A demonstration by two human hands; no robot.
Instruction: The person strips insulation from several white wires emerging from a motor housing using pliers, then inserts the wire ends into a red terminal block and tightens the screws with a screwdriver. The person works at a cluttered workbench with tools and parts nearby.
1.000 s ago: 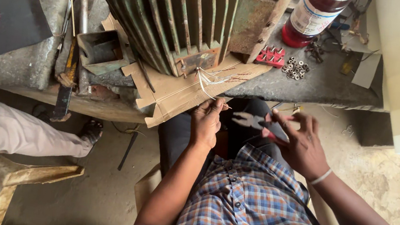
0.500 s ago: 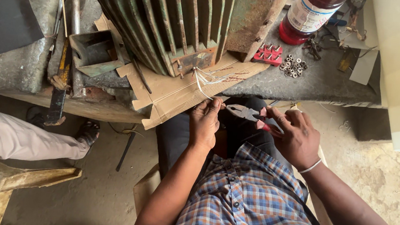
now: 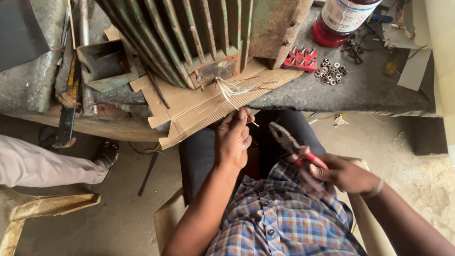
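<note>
A big finned grey-green motor (image 3: 187, 25) lies on cardboard (image 3: 207, 104) on a stone bench. A bunch of pale wires (image 3: 229, 90) comes out of its lower edge. My left hand (image 3: 234, 137) pinches the ends of those wires just below the bench edge. My right hand (image 3: 343, 175) holds red-handled pliers (image 3: 292, 147) by the handles, jaws pointing up-left toward the left hand, a short gap away from the wires.
On the bench stand a red bottle (image 3: 347, 15), a red terminal block (image 3: 301, 59), a pile of small nuts (image 3: 332, 71), a metal box (image 3: 104, 63) and hand tools (image 3: 71, 87). Another person's trouser leg and sandalled foot (image 3: 32, 163) lie at left.
My right hand with the pliers has pulled back down and to the right, away from the wires. My left hand has stayed on the wire ends.
</note>
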